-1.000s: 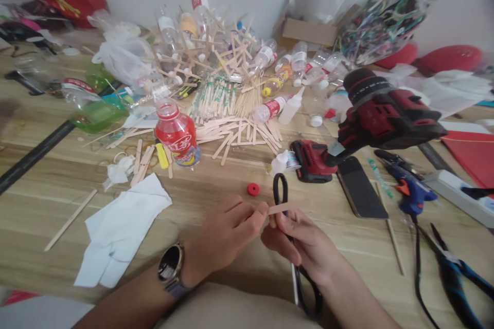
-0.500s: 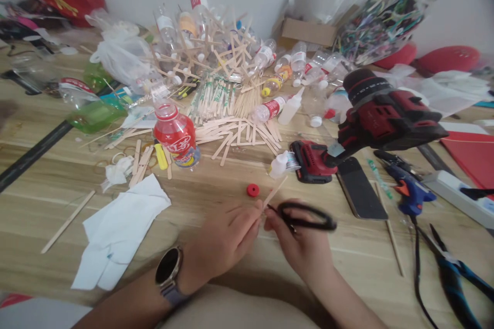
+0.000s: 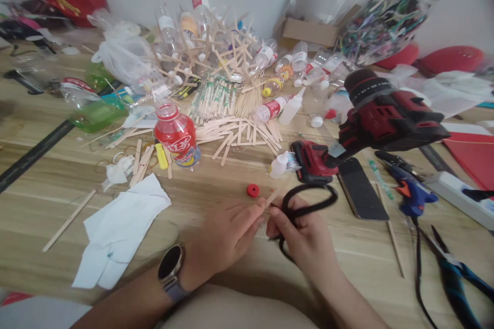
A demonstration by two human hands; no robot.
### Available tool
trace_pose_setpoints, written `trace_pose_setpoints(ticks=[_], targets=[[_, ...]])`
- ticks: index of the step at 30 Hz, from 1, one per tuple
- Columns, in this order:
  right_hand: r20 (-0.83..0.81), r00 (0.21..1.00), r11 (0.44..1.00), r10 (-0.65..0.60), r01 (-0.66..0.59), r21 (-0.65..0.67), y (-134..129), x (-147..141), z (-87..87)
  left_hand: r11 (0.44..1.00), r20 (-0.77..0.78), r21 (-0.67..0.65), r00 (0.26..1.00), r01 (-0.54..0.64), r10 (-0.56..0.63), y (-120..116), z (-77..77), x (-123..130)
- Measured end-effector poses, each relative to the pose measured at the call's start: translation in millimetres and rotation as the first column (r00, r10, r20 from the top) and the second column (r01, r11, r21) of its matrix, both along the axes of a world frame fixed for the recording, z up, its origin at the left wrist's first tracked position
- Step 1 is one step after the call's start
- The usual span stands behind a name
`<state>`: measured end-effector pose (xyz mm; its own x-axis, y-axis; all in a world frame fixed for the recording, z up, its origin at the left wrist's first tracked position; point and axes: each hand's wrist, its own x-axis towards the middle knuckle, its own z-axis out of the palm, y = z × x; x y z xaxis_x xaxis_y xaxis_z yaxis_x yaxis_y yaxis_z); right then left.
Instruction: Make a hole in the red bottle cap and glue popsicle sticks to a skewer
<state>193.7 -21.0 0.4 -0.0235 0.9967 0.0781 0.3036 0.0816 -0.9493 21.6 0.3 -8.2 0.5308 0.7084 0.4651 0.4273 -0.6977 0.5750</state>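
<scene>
Head camera: left fingers [image 3: 252, 213] pinch a slim wooden stick [image 3: 272, 197], tip poking out forward; right fingers [image 3: 284, 225], close beside, grip black-handled scissors [image 3: 314, 208]. Just ahead of the left fingers, a red cap [image 3: 252, 190] on the tabletop [image 3: 219, 190]; farther forward-left, a red-labelled bottle [image 3: 175, 138]; forward-right, a drill [image 3: 389, 115].
</scene>
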Motion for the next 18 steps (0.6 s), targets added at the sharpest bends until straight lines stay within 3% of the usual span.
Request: trace_pose_setpoints(ticks=[1,3,4,5,6,8,9,10,12,14,16,18], targets=[[0.197,0.978,0.977,-0.067,0.025,0.21,-0.5,1.3,-1.4,0.999,0.027,-0.044,0.999,-0.017,0.018,-1.1,1.8,1.2],[0.465,0.851,0.838,-0.242,-0.058,0.543,-1.2,3.6,-4.7,0.994,0.066,-0.103,0.997,-0.037,0.044,-2.5,4.9,2.7],[0.524,0.796,0.777,-0.304,-0.112,0.62,-1.3,4.3,-6.0,0.994,0.075,-0.106,0.996,-0.039,0.048,-2.6,5.9,3.0],[0.546,0.771,0.752,-0.327,-0.138,0.645,-1.2,4.4,-6.8,0.995,0.072,-0.095,0.996,-0.038,0.045,-2.5,6.4,2.8],[0.538,0.784,0.769,-0.309,-0.127,0.626,-1.0,3.8,-6.9,0.997,0.059,-0.075,0.998,-0.033,0.038,-2.2,6.4,2.4],[0.4,0.903,0.902,-0.155,-0.036,0.431,-0.5,1.4,-5.0,1.0,0.021,-0.012,1.0,-0.02,0.02,-1.4,5.2,1.1],[0.25,0.967,0.969,-0.058,-0.005,0.245,-0.1,-0.1,-3.4,0.999,-0.004,0.03,1.0,-0.015,0.015,-0.9,4.1,0.4],[0.058,0.998,0.999,0.014,-0.017,0.037,0.2,-1.5,-1.8,0.997,-0.03,0.073,0.999,-0.012,0.014,-0.4,2.9,-0.2],[-0.312,0.949,0.949,0.052,-0.144,-0.28,1.1,-3.3,0.9,0.988,-0.066,0.153,0.998,-0.012,0.023,0.9,0.5,-1.1],[-0.537,0.843,0.882,0.04,-0.282,-0.377,2.0,-3.3,1.8,0.983,-0.081,0.183,0.997,0.001,0.014,2.5,-1.6,-1.2],[-0.606,0.793,0.853,0.06,-0.356,-0.381,2.7,-2.2,1.6,0.984,-0.075,0.174,0.997,0.024,-0.011,3.8,-3.4,-0.8],[-0.534,0.842,0.878,0.071,-0.308,-0.368,3.0,-1.2,0.9,0.988,-0.066,0.153,0.998,0.017,-0.007,4.2,-4.6,0.0]])
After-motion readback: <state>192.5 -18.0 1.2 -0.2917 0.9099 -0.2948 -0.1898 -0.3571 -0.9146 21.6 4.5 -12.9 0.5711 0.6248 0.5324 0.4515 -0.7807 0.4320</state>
